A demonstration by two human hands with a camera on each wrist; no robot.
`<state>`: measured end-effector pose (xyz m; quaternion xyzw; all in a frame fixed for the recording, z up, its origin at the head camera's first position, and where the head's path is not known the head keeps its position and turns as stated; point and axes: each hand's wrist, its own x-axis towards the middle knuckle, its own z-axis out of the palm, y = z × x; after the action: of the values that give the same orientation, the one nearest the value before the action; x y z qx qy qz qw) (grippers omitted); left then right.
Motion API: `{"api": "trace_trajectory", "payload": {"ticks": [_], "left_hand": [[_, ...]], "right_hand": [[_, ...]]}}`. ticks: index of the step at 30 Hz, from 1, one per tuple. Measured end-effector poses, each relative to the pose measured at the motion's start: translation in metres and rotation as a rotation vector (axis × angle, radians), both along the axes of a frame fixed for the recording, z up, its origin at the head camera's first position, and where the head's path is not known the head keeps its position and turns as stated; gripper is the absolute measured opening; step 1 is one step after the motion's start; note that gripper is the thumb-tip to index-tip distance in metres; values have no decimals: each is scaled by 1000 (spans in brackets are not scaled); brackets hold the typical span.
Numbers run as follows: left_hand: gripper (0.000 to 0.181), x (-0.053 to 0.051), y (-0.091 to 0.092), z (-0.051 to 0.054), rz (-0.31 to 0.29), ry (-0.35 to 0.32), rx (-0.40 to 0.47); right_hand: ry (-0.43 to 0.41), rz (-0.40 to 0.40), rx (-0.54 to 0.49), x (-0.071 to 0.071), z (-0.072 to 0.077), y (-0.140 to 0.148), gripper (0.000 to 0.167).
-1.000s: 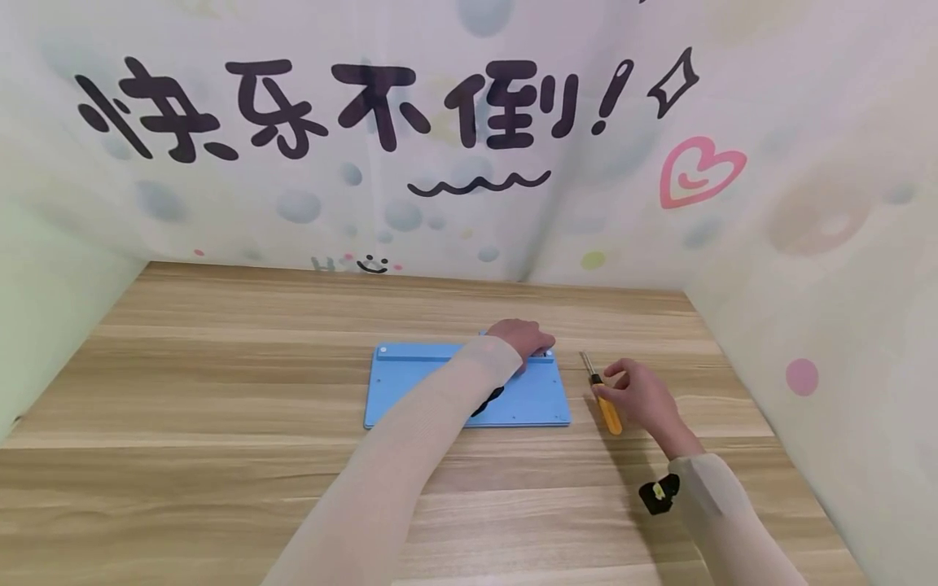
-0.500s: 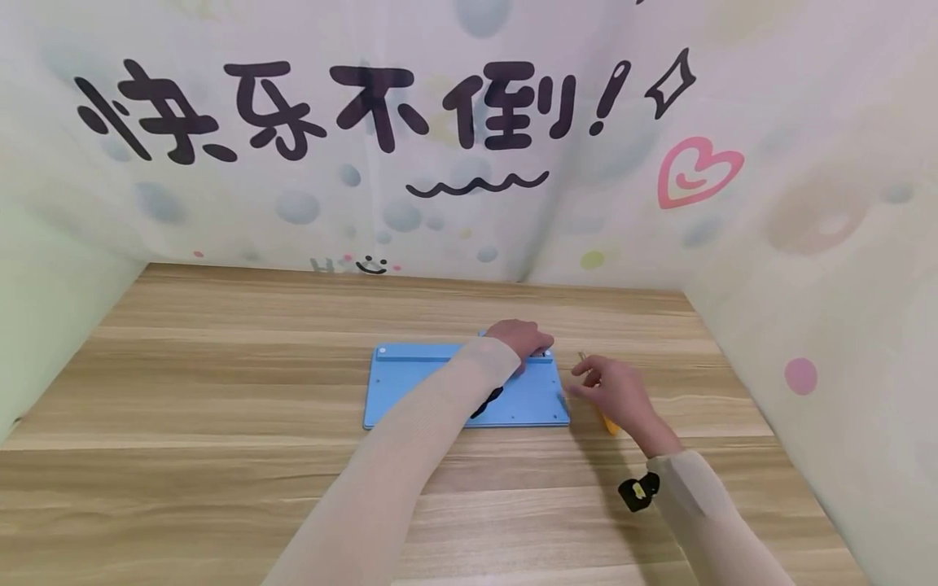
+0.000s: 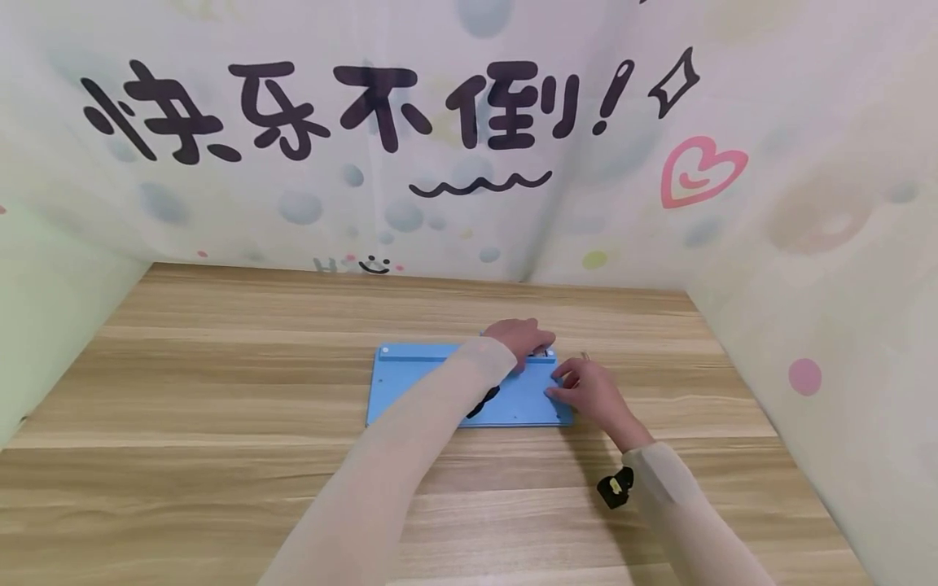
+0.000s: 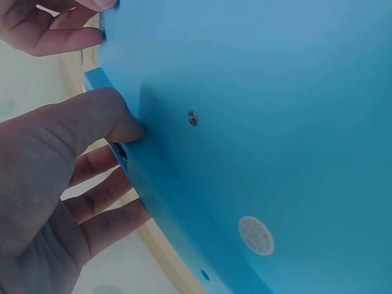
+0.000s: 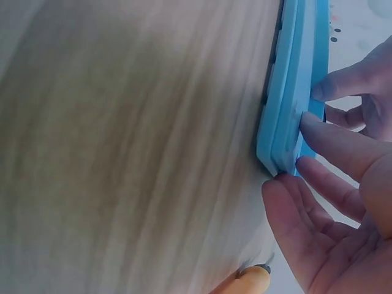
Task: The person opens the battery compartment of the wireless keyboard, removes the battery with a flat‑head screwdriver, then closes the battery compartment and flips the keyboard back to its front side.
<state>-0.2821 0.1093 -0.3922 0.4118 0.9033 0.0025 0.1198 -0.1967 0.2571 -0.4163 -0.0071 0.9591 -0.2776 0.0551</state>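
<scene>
A blue keyboard (image 3: 432, 382) lies face down on the wooden table, its key edges showing below in the right wrist view. My left hand (image 3: 516, 340) grips the raised ridge (image 4: 177, 202) along its far edge, with the thumb on top and the fingers behind. A small screw (image 4: 193, 118) and a pale round sticker (image 4: 256, 235) show on the underside. At the keyboard's right edge, my right hand (image 3: 595, 399) touches the blue case with thumb and fingertips spread apart. Mostly hidden behind that hand is a screwdriver, its orange handle (image 5: 248, 282) showing in the right wrist view.
The wood-grain table (image 3: 220, 366) extends around the keyboard. A printed cloth backdrop (image 3: 330, 228) hangs at the back, and walls close off both sides.
My right hand has moved left from above the screwdriver to the keyboard's right edge. The left hand has kept its place on the far edge.
</scene>
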Motion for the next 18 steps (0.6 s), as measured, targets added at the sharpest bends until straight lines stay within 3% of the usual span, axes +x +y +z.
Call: {"api": "trace_trajectory", "payload": {"ticks": [14, 18], "left_hand": [[30, -5, -4, -6, -3, -62, 111], [27, -5, -3, -5, -3, -66, 109]], "right_hand": [[3, 0, 12, 0, -1, 2, 26], [1, -7, 9, -1, -2, 2, 25]]}}
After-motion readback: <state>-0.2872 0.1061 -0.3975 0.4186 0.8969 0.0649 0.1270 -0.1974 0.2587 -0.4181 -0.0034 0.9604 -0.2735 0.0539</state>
